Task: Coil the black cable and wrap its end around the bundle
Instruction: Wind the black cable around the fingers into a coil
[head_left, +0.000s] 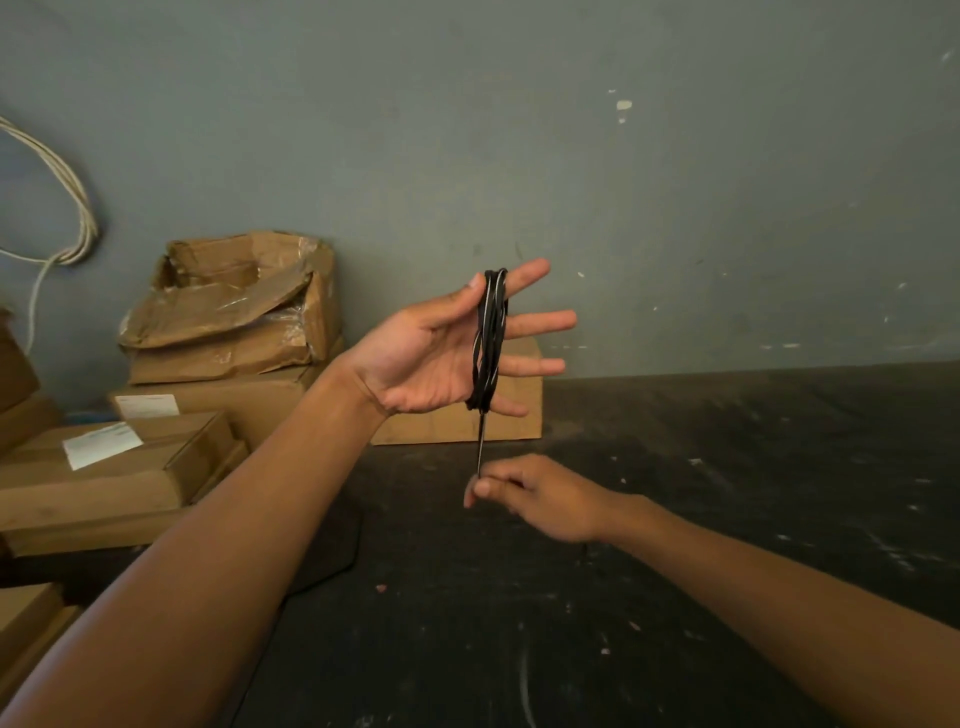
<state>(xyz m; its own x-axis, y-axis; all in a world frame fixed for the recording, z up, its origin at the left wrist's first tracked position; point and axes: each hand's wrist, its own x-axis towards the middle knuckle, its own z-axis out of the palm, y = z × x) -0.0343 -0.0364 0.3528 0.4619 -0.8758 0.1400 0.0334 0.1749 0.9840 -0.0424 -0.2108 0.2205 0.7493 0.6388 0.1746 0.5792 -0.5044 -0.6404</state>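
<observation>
The black cable (490, 338) is wound in several loops around the fingers of my left hand (441, 353), which is raised palm-up with the fingers spread toward the right. The thumb presses the top of the loops. One short tail (481, 441) of the cable hangs straight down from the bundle. My right hand (540, 493) sits just below and pinches the lower end of that tail between thumb and fingertips, above the dark table.
A dark, scuffed table (675, 519) spreads under both arms. Cardboard boxes (234, 312) are stacked at the left and behind my left hand. A white cord (78, 208) hangs on the grey wall (675, 182) at the far left.
</observation>
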